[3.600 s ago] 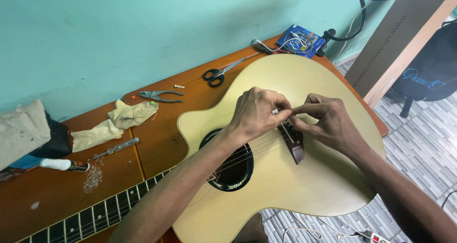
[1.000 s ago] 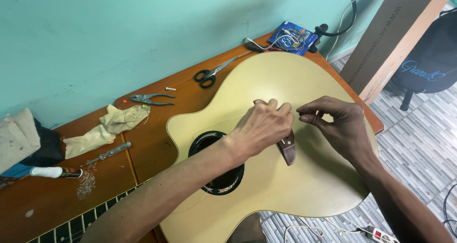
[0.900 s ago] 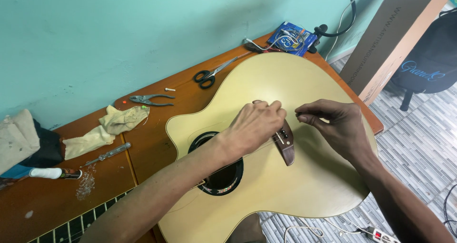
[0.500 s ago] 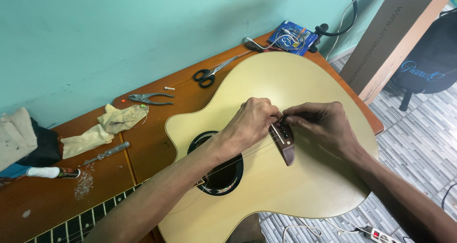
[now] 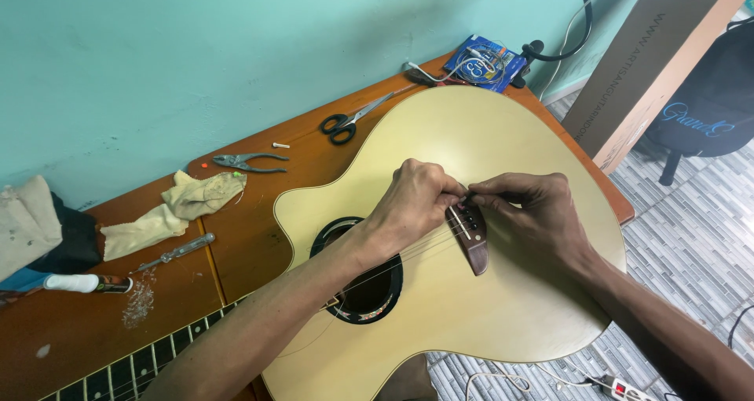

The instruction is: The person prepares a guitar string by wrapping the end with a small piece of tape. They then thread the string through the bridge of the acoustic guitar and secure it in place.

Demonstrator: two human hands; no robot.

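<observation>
A pale acoustic guitar point(image 5: 503, 307) lies flat on a brown wooden table point(image 5: 236, 244), its fretboard point(image 5: 118, 373) running off to the lower left. My left hand point(image 5: 416, 201) rests on the top with fingers pinched at the upper end of the dark bridge point(image 5: 471, 236). My right hand point(image 5: 534, 212) meets it from the right, thumb and forefinger pinched on a small bridge pin there. Thin strings run from the bridge across the sound hole point(image 5: 365, 279). The pin itself is mostly hidden by my fingertips.
Black-handled scissors point(image 5: 349, 122), pliers point(image 5: 247, 162), a screwdriver point(image 5: 177, 252), a beige rag point(image 5: 169, 212) and a blue string packet point(image 5: 483, 62) lie on the table by the teal wall. A cardboard box point(image 5: 652, 63) and dark bag point(image 5: 707, 102) stand right.
My right hand has moved left from the guitar's right side to the bridge, meeting my left hand. Both now pinch at the bridge's upper end.
</observation>
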